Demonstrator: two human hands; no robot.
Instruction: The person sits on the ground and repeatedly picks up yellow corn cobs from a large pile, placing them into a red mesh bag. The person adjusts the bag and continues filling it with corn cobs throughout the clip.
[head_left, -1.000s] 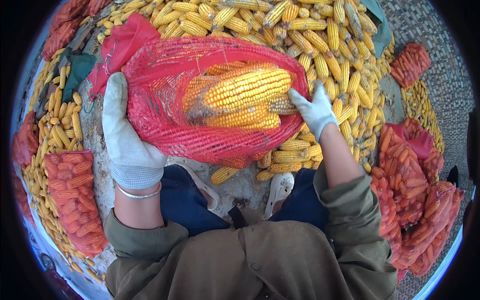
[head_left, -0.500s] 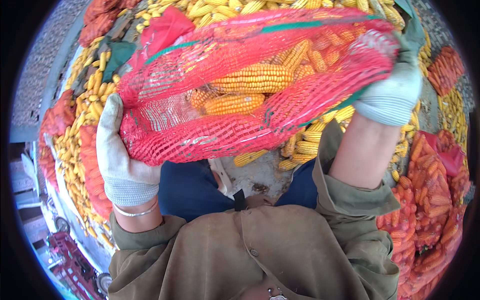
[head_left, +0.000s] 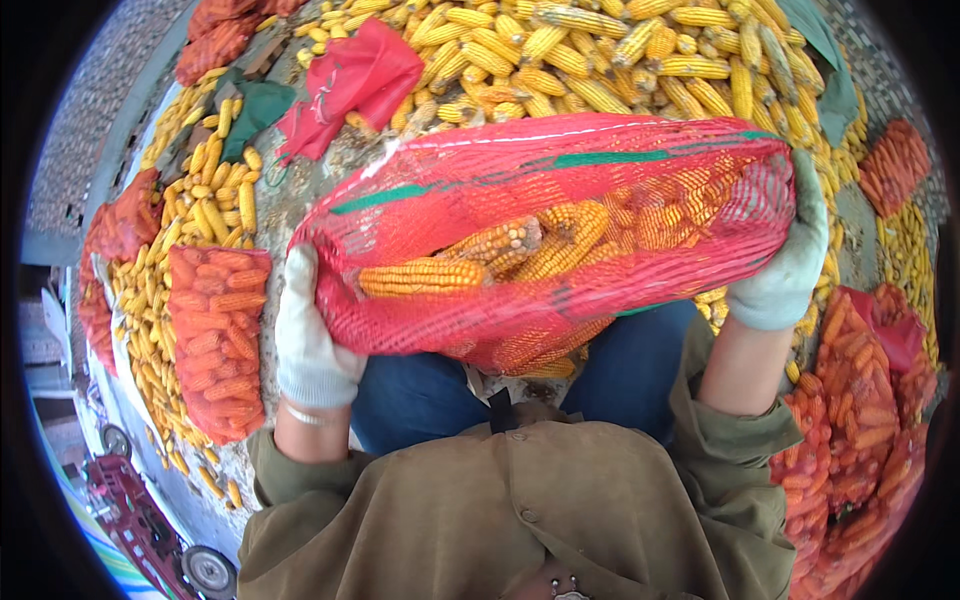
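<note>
I hold a red mesh sack [head_left: 560,190] stretched wide in front of me, with a green stripe near its top edge. Several yellow corn cobs [head_left: 520,255] lie inside it. My left hand [head_left: 310,340], in a white glove, grips the sack's left edge. My right hand [head_left: 785,270], also gloved, grips the right edge, a little higher. The sack hangs above my knees in blue trousers [head_left: 420,395].
A large heap of loose corn cobs [head_left: 620,50] covers the ground ahead. Filled red mesh sacks lie at the left [head_left: 215,340] and right [head_left: 860,420]. An empty red sack [head_left: 350,85] lies crumpled at upper left. A vehicle wheel [head_left: 205,570] shows at bottom left.
Both hands have pulled the sack wider and lifted it; my right hand moved out to the right. The cobs have shifted inside the sack, and my view has turned.
</note>
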